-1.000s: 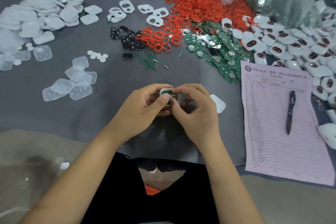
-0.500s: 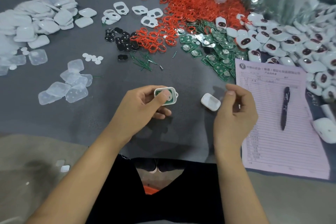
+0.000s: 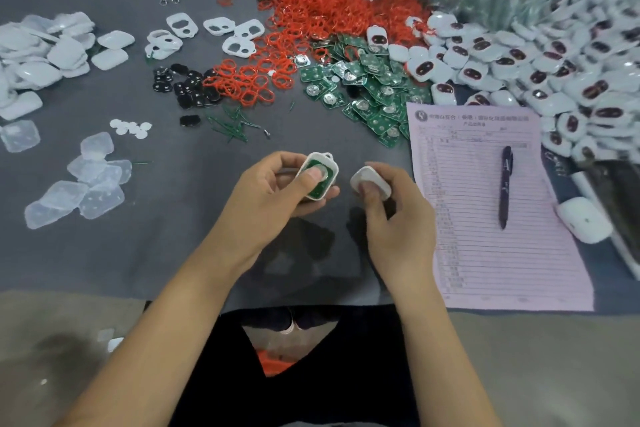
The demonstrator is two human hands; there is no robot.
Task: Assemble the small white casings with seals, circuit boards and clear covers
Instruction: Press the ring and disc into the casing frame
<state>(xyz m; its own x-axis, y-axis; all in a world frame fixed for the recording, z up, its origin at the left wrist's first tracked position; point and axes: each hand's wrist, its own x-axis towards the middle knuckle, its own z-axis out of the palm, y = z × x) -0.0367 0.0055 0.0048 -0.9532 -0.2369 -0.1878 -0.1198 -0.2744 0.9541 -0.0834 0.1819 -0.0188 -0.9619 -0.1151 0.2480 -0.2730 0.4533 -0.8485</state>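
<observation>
Holding: left hand (image 3: 273,191) is gripping the white casing (image 3: 318,175), thumb pressing on its circuit board (image 3: 317,189).
Pinching: right hand (image 3: 394,215) is clamping a white cover (image 3: 370,182).
Relation: cover is sitting just right of the casing, apart, above the worktop (image 3: 173,218); right hand nearer.

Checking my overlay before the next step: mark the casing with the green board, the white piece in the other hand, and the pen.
Casing with green board (image 3: 318,177): head view, on its white rim's upper part.
White piece (image 3: 370,179): head view, its upper face.
Pen (image 3: 505,184): head view, mid-barrel.
</observation>
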